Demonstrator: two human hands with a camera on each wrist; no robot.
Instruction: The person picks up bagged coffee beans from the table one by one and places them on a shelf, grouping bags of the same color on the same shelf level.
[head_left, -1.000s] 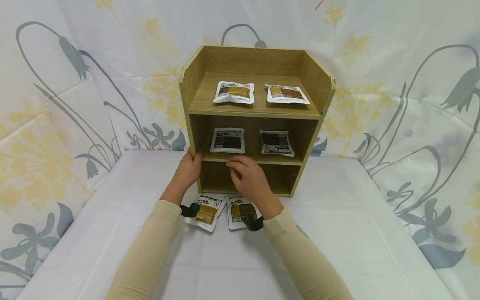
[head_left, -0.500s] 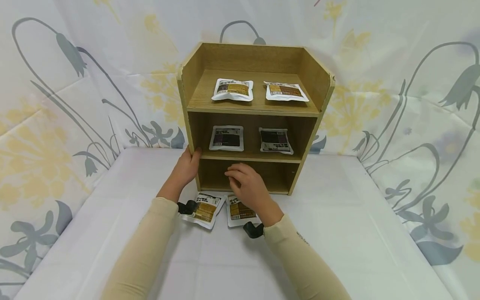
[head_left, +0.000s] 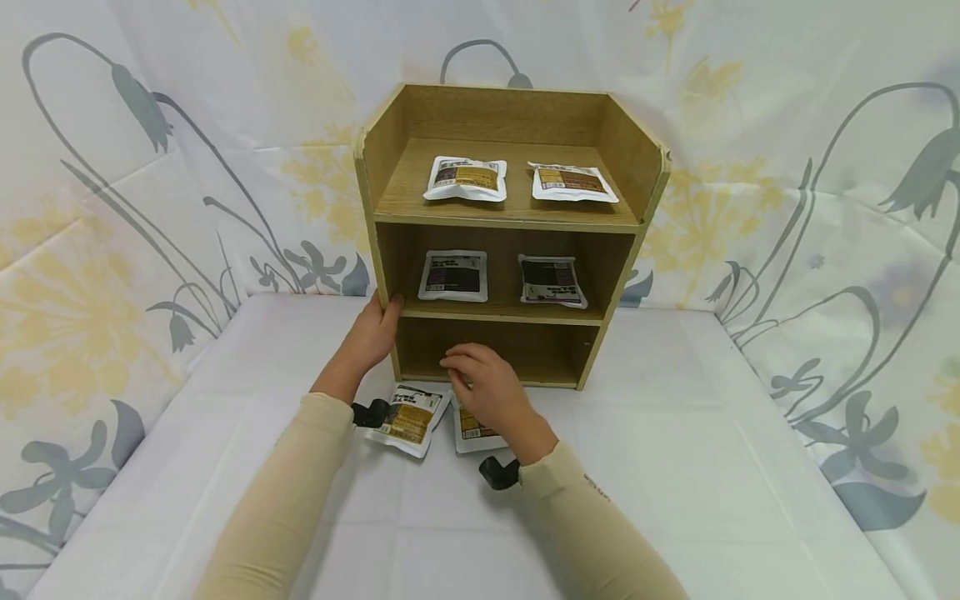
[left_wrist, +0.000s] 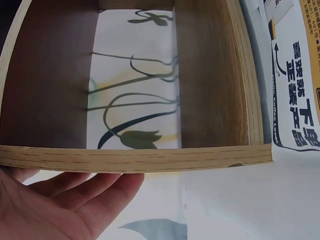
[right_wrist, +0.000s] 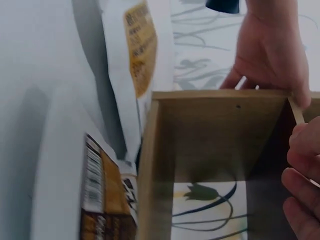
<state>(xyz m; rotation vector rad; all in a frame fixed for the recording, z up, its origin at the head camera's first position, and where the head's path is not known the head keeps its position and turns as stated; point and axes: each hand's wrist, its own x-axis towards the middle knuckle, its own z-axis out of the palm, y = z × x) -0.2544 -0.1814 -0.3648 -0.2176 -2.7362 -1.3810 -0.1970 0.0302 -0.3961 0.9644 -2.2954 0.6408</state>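
A small wooden shelf (head_left: 502, 314) with three levels stands on the white surface. My left hand (head_left: 371, 335) grips its left side panel, thumb at the front edge and fingers along the outside. My right hand (head_left: 489, 385) hovers before the bottom compartment, fingers loosely bent around nothing; in the right wrist view its fingers (right_wrist: 304, 187) show at the right edge. Flat on the surface before the shelf lie two white pouches with brown-yellow labels, a left pouch (head_left: 408, 421) and a right pouch (head_left: 471, 433), the latter partly hidden by my right hand.
Two pouches, a left one (head_left: 467, 179) and a right one (head_left: 573, 183), lie on the top level. The middle level bears two dark-labelled pouches, one left (head_left: 453, 277) and one right (head_left: 552, 282). Floral cloth (head_left: 150, 250) hangs behind and at both sides.
My right hand has come down from the middle board's front edge to the bottom compartment, over the right pouch. My left hand keeps its grip on the side panel. The view has shifted slightly.
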